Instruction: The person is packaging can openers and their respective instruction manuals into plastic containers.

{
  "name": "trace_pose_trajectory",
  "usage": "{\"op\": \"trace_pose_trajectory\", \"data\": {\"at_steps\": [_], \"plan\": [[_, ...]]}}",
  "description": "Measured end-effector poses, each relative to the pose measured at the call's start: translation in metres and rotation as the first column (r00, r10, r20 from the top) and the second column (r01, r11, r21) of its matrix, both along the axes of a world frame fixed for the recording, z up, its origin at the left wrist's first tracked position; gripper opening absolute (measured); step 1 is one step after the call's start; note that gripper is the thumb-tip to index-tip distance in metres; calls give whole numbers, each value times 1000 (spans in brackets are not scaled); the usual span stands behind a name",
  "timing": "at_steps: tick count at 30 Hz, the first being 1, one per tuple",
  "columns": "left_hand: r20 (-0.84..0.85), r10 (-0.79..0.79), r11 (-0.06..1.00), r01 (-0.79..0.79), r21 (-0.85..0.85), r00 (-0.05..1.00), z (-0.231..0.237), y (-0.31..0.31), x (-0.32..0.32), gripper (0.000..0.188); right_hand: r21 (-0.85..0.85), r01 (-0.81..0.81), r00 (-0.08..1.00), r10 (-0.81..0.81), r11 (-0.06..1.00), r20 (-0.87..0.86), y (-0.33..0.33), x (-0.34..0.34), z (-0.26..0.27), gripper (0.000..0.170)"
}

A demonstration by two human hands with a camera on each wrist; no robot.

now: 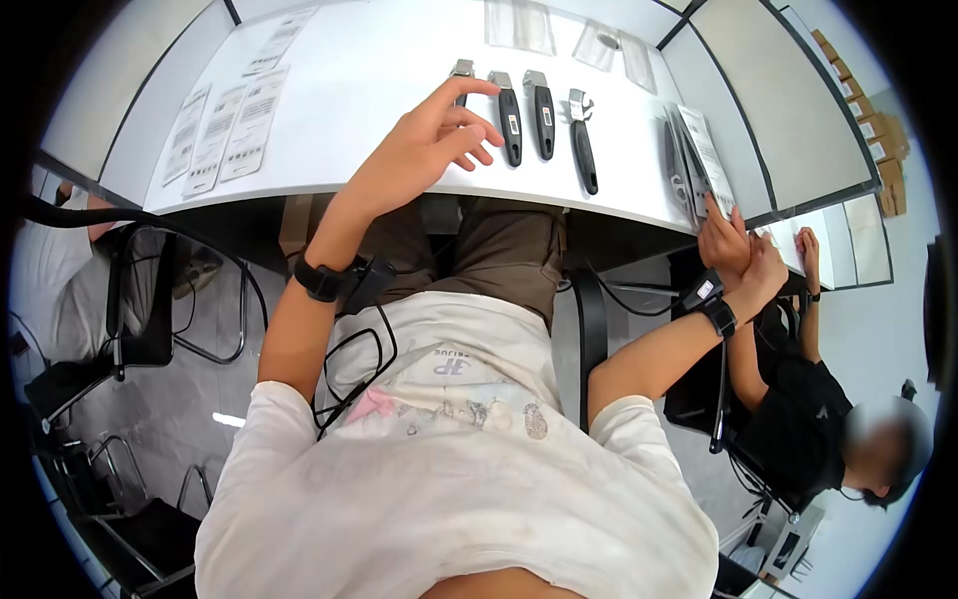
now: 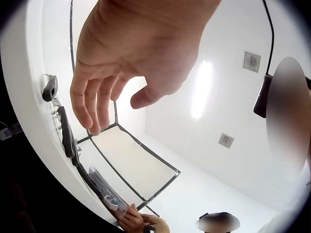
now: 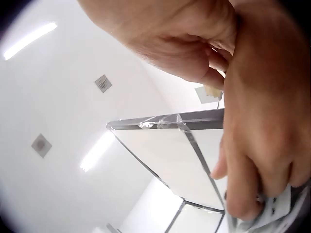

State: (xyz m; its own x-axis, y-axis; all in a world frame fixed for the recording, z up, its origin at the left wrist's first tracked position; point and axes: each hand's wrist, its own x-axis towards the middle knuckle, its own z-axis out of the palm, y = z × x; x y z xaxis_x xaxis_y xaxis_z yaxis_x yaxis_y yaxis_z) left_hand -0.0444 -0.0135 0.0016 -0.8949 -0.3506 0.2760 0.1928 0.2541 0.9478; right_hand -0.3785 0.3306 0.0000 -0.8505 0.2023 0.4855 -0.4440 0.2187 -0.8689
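Observation:
My left hand [image 1: 424,150] [image 2: 136,53] is held above the table, its fingers loosely bent and holding nothing. Beside and below it lie several black-handled tools with metal heads, among them a middle one [image 1: 510,125] and a rightmost one [image 1: 583,150]. Off to the right, my right hand [image 1: 764,270] [image 3: 170,39] grips another person's wrist; its fingertips are partly hidden behind that wrist. The other person's hand [image 1: 722,240] [image 3: 267,131] holds the near end of a stack of packaged items [image 1: 704,150] at the table's right side.
White printed cards [image 1: 254,125] lie on the left of the white table [image 1: 369,70]. Clear plastic packs [image 1: 519,25] are at the back. Partition panels [image 1: 718,110] stand around the table. A person in black [image 1: 798,419] sits at the right; a black cable [image 1: 150,215] crosses the left.

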Motion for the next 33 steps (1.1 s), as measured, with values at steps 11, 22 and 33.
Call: {"op": "trace_pose_trajectory", "data": {"at_steps": [11, 22, 33], "plan": [[15, -3, 1000, 3, -28, 1000, -2, 2, -2, 43, 343, 91, 945, 28, 935, -326, -25, 35, 69, 30], [10, 32, 997, -31, -71, 999, 0, 4, 1, 44, 923, -270, 959, 156, 274, 235, -103, -44, 24, 67], [54, 42, 995, -38, -87, 998, 10, 4, 7, 45, 958, 15, 935, 335, 285, -114, -93, -58, 27, 39]]}}
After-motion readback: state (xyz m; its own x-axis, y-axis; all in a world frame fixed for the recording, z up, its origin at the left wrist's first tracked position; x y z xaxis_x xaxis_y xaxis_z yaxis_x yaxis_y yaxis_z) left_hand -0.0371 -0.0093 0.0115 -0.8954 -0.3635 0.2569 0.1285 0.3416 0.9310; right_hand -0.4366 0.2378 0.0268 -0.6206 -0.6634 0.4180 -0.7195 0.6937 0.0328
